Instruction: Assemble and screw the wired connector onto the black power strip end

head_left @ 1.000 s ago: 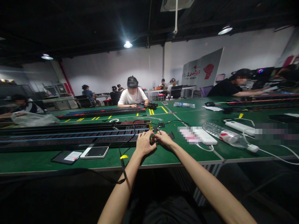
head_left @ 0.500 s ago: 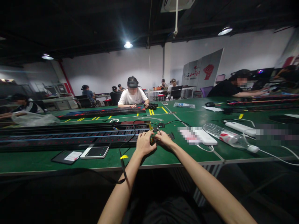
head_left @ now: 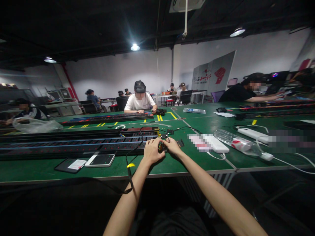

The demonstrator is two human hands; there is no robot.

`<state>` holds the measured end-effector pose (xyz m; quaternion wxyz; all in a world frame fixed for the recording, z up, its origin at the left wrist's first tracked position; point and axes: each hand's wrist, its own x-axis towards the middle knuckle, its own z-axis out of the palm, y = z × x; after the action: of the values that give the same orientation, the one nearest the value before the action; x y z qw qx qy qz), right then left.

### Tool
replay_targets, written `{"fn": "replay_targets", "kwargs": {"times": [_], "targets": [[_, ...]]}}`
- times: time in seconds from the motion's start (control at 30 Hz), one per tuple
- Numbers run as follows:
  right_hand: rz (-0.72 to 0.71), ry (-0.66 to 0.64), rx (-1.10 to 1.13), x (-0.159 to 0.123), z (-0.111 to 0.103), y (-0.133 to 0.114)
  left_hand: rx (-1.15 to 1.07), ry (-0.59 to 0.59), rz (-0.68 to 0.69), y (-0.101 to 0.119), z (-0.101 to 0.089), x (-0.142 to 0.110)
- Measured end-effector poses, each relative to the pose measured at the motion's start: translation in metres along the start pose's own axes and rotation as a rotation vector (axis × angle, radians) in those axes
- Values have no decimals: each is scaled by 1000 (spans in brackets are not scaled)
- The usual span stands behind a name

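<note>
My left hand point(head_left: 153, 151) and my right hand point(head_left: 173, 146) are close together above the green workbench point(head_left: 187, 160), with the fingertips of both pinching a small dark circuit module point(head_left: 160, 147) with yellow parts. Thin black wires point(head_left: 183, 128) run from it across the bench. My hands hide most of the module, so its details are too small to read. A black cable point(head_left: 128, 159) with a yellow tag point(head_left: 130, 165) hangs down the bench edge just left of my left forearm.
Long black power strips point(head_left: 73, 144) lie left of my hands. A tablet point(head_left: 99, 160) and a dark case point(head_left: 70, 165) sit in front of them. To the right are a white power bank point(head_left: 211, 144) and a plastic bottle point(head_left: 236, 143). Co-workers sit at benches beyond.
My hands remain together on the small module with no clear shift. The view has tilted very slightly, and the co-worker at far left has moved a little.
</note>
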<state>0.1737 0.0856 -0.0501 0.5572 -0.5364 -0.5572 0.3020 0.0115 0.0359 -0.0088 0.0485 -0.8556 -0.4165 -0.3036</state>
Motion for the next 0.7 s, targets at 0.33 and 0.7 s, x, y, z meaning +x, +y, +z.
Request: {"fn": "replay_targets", "kwargs": {"times": [0.33, 0.7], "targets": [[66, -1, -12, -4, -2, -11, 2, -3, -6, -2, 2, 0], [220, -208, 261, -9, -11, -18, -15, 1, -11, 0, 1, 0]]}}
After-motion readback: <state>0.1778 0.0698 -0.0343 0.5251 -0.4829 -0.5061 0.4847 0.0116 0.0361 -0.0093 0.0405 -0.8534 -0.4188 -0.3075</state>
